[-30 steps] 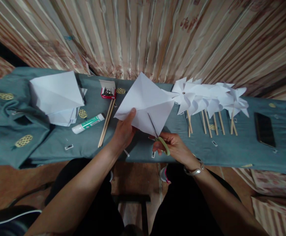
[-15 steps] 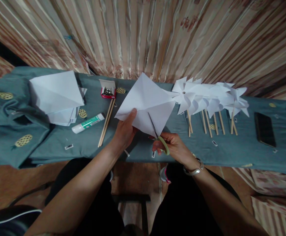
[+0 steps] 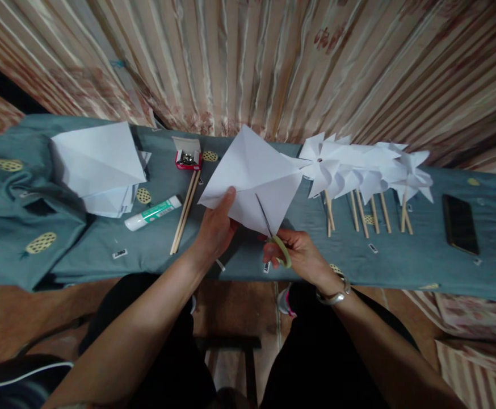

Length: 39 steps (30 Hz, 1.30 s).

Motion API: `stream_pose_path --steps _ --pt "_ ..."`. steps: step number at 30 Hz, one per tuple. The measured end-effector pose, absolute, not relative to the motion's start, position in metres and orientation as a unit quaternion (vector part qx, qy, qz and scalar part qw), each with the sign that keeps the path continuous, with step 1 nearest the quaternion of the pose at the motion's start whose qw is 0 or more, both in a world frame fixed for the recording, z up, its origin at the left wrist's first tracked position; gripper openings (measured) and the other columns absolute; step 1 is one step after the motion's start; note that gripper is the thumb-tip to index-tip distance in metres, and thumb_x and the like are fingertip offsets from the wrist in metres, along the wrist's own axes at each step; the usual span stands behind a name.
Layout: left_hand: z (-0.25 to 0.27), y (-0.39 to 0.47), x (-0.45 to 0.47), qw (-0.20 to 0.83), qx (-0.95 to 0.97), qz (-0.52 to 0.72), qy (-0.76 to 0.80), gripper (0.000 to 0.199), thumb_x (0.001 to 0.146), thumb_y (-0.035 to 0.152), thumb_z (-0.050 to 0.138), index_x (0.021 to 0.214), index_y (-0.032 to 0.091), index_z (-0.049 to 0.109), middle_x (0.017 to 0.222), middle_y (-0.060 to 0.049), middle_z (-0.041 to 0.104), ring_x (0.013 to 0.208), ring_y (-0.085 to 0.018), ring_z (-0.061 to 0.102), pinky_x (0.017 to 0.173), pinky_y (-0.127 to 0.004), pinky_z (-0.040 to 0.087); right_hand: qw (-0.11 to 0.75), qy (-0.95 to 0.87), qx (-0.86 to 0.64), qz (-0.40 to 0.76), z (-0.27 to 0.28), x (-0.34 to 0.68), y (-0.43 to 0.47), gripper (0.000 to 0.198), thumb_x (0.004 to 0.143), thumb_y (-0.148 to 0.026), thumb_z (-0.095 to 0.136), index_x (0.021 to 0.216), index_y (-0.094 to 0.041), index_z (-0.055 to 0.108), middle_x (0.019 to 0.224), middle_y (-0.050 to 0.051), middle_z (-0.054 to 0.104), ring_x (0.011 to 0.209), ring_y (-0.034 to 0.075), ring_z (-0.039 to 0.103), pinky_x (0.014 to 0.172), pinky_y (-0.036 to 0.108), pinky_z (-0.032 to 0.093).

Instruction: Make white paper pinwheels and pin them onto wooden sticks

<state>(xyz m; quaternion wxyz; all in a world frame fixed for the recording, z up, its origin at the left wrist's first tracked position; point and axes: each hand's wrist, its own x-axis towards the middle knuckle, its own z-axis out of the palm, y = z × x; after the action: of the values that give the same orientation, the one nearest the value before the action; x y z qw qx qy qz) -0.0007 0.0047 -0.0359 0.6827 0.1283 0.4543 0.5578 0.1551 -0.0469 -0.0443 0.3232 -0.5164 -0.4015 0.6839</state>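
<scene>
A creased square sheet of white paper is pinched at its lower left edge by my left hand, thumb on top. My right hand grips scissors with light green handles. One dark blade lies over the paper near its lower corner, pointing up toward the middle; the other blade is hidden beneath the sheet. To the right, several white paper pinwheels on wooden sticks lie in an overlapping row, close to the sheet's right corner.
On the cloth-covered table lie a stack of white paper, a glue stick, wooden sticks, an open red box of small metal pieces and a phone. A striped curtain hangs behind.
The sheet and scissors have shifted very slightly, the right hand a touch to the left. Both hands keep their holds, and the blade stays at nearly the same place on the paper.
</scene>
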Motion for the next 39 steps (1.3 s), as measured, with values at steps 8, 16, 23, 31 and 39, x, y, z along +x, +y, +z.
stream_pose_path --steps 8,16,23,31,39 --pt "-0.039 0.010 -0.006 0.673 0.146 0.580 0.435 0.019 0.093 0.017 0.055 0.107 0.017 0.067 0.103 -0.004 0.075 0.093 -0.017 0.071 0.085 -0.027 0.058 0.272 -0.439 -0.500 0.695 -0.045 0.160 -0.049 0.054 0.062 -0.062 0.079 0.088 -0.016 0.067 0.064 -0.001 0.067 0.049 0.008 0.055 0.050 0.024 0.048" --pt "-0.038 0.032 -0.031 0.626 0.147 0.635 0.427 0.029 0.090 0.016 0.059 0.118 0.022 0.064 0.106 -0.004 0.074 0.095 -0.017 0.070 0.078 -0.025 0.059 0.186 -0.501 -0.503 0.679 -0.023 0.205 -0.043 0.050 0.067 -0.059 0.078 0.089 -0.016 0.067 0.068 0.000 0.067 0.053 0.009 0.054 0.049 0.021 0.043" --pt "-0.040 0.023 -0.028 0.675 0.236 0.545 0.438 0.022 0.080 0.015 0.066 0.102 0.017 0.071 0.094 -0.006 0.076 0.082 -0.020 0.072 0.067 -0.027 0.057 0.439 -0.494 -0.586 0.469 -0.026 0.231 -0.030 0.042 0.070 -0.050 0.080 0.099 -0.023 0.068 0.080 0.001 0.072 0.064 0.013 0.061 0.056 0.026 0.048" --pt "-0.056 0.003 -0.011 0.715 0.346 0.420 0.439 0.022 0.067 0.026 0.079 0.087 0.018 0.075 0.087 -0.009 0.077 0.087 -0.027 0.071 0.072 -0.031 0.055 0.417 -0.518 -0.580 0.471 -0.025 0.211 -0.025 0.038 0.059 -0.039 0.086 0.086 -0.021 0.065 0.066 -0.004 0.065 0.058 0.011 0.053 0.054 0.026 0.043" --pt "-0.047 0.008 -0.011 0.793 0.312 0.419 0.313 0.061 0.075 0.073 0.058 0.101 0.020 0.073 0.102 -0.013 0.075 0.103 -0.033 0.068 0.080 -0.039 0.056 0.531 -0.429 -0.605 0.410 -0.037 0.206 -0.017 0.030 0.062 -0.037 0.082 0.077 -0.023 0.060 0.059 -0.009 0.051 0.053 0.008 0.044 0.054 0.025 0.040"
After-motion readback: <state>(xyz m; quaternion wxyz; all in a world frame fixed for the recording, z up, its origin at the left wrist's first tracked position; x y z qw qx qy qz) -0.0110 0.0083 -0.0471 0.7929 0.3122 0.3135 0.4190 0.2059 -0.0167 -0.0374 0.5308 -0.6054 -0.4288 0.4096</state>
